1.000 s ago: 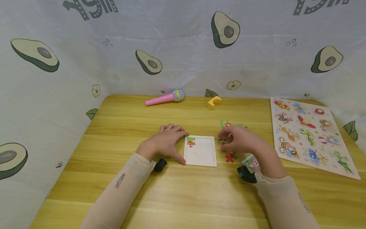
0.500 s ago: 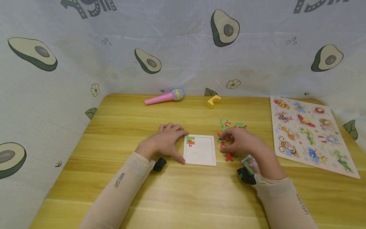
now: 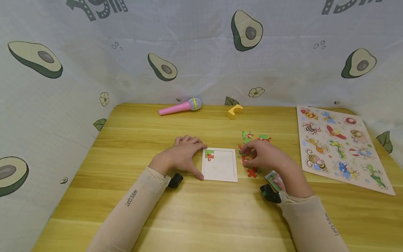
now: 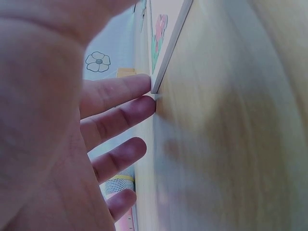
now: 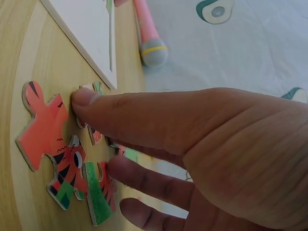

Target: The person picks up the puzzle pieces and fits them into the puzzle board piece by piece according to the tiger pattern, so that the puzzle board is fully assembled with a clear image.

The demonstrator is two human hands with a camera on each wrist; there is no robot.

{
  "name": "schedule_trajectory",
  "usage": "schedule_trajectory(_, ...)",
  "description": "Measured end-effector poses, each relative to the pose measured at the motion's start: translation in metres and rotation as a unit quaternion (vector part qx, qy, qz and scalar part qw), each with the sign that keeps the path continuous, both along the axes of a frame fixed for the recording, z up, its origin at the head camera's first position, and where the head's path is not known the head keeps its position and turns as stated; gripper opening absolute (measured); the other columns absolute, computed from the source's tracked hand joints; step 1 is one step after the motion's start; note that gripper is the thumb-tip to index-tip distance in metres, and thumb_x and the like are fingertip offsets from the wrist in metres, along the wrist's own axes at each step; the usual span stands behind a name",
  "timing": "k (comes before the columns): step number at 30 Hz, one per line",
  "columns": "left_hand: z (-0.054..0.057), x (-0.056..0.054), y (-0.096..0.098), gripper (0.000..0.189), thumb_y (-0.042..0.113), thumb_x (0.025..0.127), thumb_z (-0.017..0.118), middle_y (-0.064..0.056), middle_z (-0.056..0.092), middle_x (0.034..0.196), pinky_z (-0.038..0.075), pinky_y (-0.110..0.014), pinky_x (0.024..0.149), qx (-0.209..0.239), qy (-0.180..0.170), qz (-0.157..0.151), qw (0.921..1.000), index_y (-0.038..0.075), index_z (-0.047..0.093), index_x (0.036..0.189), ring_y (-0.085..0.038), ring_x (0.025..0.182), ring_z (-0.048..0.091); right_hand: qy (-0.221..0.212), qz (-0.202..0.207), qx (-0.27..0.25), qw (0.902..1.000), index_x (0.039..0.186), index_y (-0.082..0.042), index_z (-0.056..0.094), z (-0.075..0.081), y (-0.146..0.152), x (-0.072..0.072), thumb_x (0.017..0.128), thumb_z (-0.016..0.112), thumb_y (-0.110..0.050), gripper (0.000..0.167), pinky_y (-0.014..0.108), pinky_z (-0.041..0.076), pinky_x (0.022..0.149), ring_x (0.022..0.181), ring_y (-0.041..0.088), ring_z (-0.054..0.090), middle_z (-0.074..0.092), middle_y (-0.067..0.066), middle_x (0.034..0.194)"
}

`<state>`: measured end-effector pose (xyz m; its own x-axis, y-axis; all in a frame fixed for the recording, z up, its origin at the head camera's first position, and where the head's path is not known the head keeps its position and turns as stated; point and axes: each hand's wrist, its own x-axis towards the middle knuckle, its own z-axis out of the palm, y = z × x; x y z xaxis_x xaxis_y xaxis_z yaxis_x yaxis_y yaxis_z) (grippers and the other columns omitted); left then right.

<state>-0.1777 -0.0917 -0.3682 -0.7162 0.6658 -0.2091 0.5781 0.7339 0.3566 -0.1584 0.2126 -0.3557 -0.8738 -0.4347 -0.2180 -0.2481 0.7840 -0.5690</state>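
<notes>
My left hand (image 3: 181, 157) lies at the left side of a white square puzzle board (image 3: 220, 171). Its thumb and index fingertip touch the board's edge near two corners, and in the left wrist view the fingers are fairly straight. One green and red piece (image 3: 209, 154) sits in the board's upper left corner. Right of the board, my right hand (image 3: 267, 154) holds a red and green puzzle piece (image 5: 95, 134) between thumb and index finger, low over the table. The thumb partly covers that piece. Beside the fingers lies a loose orange tiger piece (image 5: 45, 122) with black stripes.
More loose pieces (image 3: 247, 136) lie beyond the right hand. A picture card (image 3: 274, 179) is near the right wrist. A large insect board (image 3: 340, 150) lies at right; a pink toy microphone (image 3: 181, 106) and a yellow arch block (image 3: 234, 111) lie at the back.
The right hand and the piece at its fingertips have shifted very slightly left, towards the board. The left hand stays at the board's edge.
</notes>
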Motion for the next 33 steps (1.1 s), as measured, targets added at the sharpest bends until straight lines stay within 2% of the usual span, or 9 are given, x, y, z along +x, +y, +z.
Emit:
schedule_trajectory(5,0.0010,0.0007,-0.0003,0.103,0.064,0.065,0.087,0.002,0.045,0.144,0.021,-0.048,0.105,0.005,0.000,0.000,1.0000,0.018,0.049,0.149,-0.024,0.132,0.032,-0.003,0.006,-0.019,0.9998,0.111,-0.005,0.073,0.0002,0.0011,0.0010,0.085,0.082,-0.009,0.028,0.046,0.051,0.085,0.096,0.026,0.062,0.072,0.005,0.108)
schedule_trajectory(10,0.0014,0.0006,-0.0008,0.102,0.064,0.065,0.087,0.001,0.045,0.144,0.021,-0.048,0.105,0.011,-0.001,-0.001,0.9999,0.018,0.049,0.148,-0.025,0.132,0.032,0.004,0.012,-0.026,0.9996,0.110,-0.007,0.073,0.0010,0.0037,0.0014,0.084,0.079,-0.003,0.027,0.045,0.051,0.084,0.095,0.026,0.061,0.071,0.004,0.108)
schedule_trajectory(18,0.0019,0.0005,-0.0014,0.102,0.063,0.065,0.087,0.000,0.045,0.143,0.020,-0.049,0.105,0.015,-0.002,-0.003,0.9999,0.018,0.049,0.148,-0.026,0.131,0.032,-0.009,-0.026,-0.006,0.9996,0.109,-0.008,0.073,0.0022,0.0052,0.0008,0.081,0.087,-0.022,0.035,0.040,0.049,0.080,0.090,0.023,0.057,0.068,0.001,0.102)
schedule_trajectory(23,0.0007,0.0002,-0.0011,0.102,0.063,0.065,0.087,0.000,0.045,0.143,0.021,-0.049,0.106,0.015,0.000,-0.004,0.9999,0.017,0.049,0.148,-0.025,0.131,0.032,-0.009,-0.030,-0.001,0.9995,0.105,-0.007,0.073,0.0010,0.0062,0.0017,0.079,0.089,-0.024,0.036,0.042,0.050,0.083,0.091,0.023,0.059,0.067,0.002,0.097)
schedule_trajectory(33,-0.0017,-0.0001,-0.0008,0.101,0.064,0.065,0.086,0.002,0.046,0.141,0.021,-0.047,0.106,0.009,0.006,-0.005,0.9999,0.018,0.050,0.148,-0.023,0.129,0.034,-0.018,-0.031,0.012,0.9993,0.100,-0.007,0.075,-0.0022,0.0062,0.0011,0.078,0.089,-0.027,0.033,0.038,0.049,0.077,0.086,0.022,0.056,0.067,0.001,0.093)
